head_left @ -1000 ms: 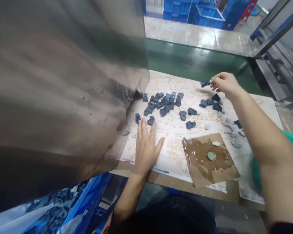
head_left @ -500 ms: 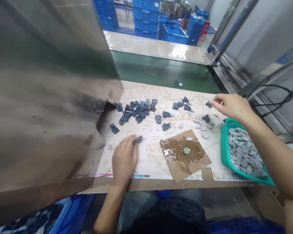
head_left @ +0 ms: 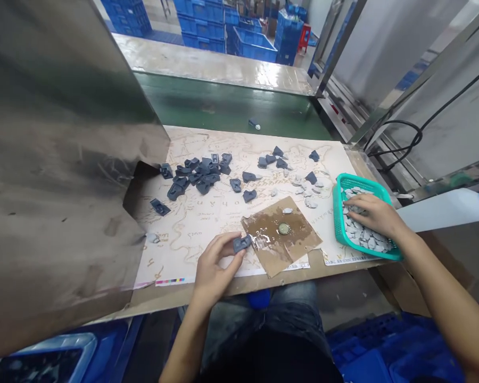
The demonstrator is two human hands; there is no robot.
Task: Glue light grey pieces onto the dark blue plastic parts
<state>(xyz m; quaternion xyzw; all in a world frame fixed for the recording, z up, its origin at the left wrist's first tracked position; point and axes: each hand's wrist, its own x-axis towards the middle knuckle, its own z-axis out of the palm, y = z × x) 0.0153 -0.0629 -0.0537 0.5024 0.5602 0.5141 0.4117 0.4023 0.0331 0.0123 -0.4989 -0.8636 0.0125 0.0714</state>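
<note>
My left hand pinches a dark grey moulded part between thumb and fingers, beside the left edge of a brown square sheet. On that wet, glossy sheet lie a round greenish piece and a small white piece. My right hand is over a green basket of flat pale grey pieces, its fingertips touching them; whether it grips one cannot be made out. Several dark grey parts lie heaped on the printed paper left of centre.
More dark parts and loose pale pieces lie right of centre. A metal panel rises at the left. Behind the paper runs a green surface with one small part. A white bottle is at the right.
My right hand has left a dark part at the back right and moved to the basket. My left hand has lifted its part and brought it near the brown sheet. The view has shifted right.
</note>
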